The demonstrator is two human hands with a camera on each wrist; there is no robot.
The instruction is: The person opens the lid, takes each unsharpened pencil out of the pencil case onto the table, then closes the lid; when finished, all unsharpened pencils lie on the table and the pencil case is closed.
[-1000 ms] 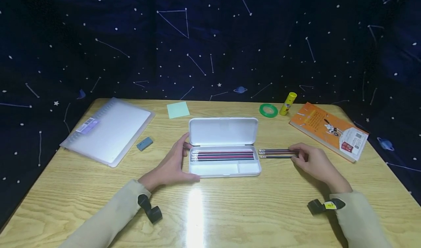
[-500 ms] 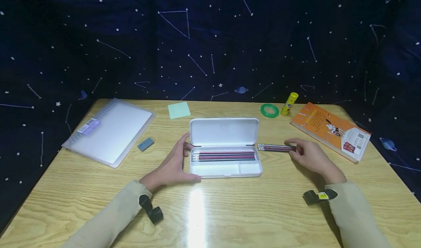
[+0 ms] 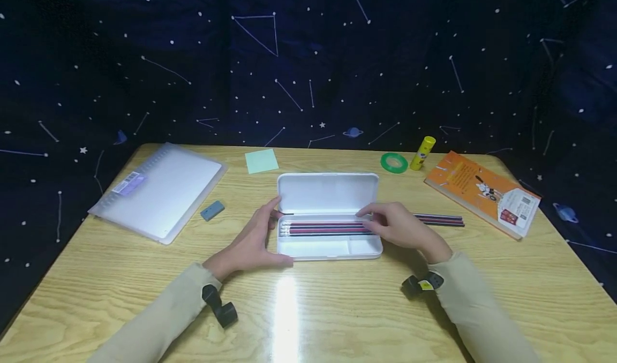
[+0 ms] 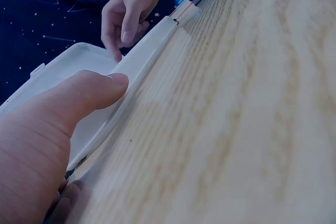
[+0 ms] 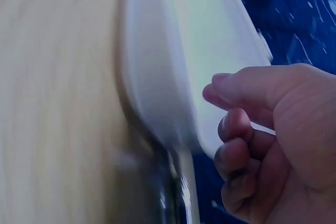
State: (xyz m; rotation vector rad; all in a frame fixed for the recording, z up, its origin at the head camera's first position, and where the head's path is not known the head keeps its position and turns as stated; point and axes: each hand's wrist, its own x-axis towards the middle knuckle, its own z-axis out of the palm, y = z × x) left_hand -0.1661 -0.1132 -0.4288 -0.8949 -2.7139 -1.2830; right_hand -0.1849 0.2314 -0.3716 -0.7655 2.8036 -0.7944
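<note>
In the head view a white pencil case (image 3: 315, 249) lies with its lid raised on the table. Several dark and magenta-striped pencils (image 3: 328, 228) fill its rear compartment. My left hand (image 3: 253, 240) holds the case's left end, thumb along the front edge and fingers behind; the left wrist view shows that thumb (image 4: 94, 90) on the rim. Over the case's right end hovers my right hand (image 3: 402, 229), fingers loosely bent; the right wrist view shows nothing between thumb and fingertips. Several more pencils (image 3: 441, 220) lie on the table beside the case, partly hidden behind that hand.
To the left are a clear-covered ring notebook (image 3: 161, 191) and a blue-grey eraser (image 3: 212, 210). Pale green sticky notes (image 3: 261, 161), green tape (image 3: 393, 163) and a yellow glue stick (image 3: 423, 153) stand along the back. An orange book (image 3: 482, 191) lies at right.
My right hand has left the loose pencils, which had been drawn together beside the case, and moved left to the case's right end. The left hand has stayed put.
</note>
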